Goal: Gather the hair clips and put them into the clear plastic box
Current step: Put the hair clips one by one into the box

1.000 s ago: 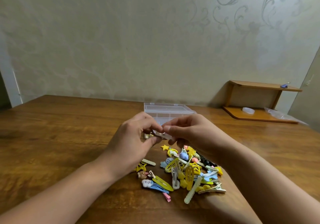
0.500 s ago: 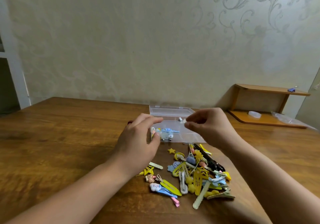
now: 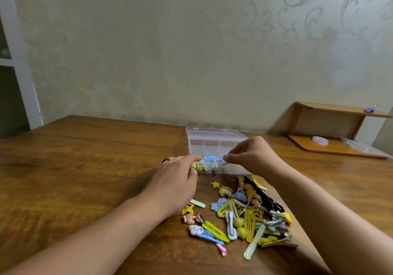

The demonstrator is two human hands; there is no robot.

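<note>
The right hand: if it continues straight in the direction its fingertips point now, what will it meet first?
Probably the left hand. The right hand points leftward over the clear plastic box, above the blue clip; depth is unclear.

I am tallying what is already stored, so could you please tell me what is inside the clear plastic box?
In the clear plastic box, a blue clip and a yellow clip show at the front. The hands cover parts of the front; the rear compartments look empty.

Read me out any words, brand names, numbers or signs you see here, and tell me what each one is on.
None: no readable text shows in this view.
The clear plastic box shows no label or brand.
The hair clips piled on the wooden table carry shapes and colours only, no lettering.
The wall bears a swirl pattern, not writing.
Items on the wooden shelf are too small to read.
</note>
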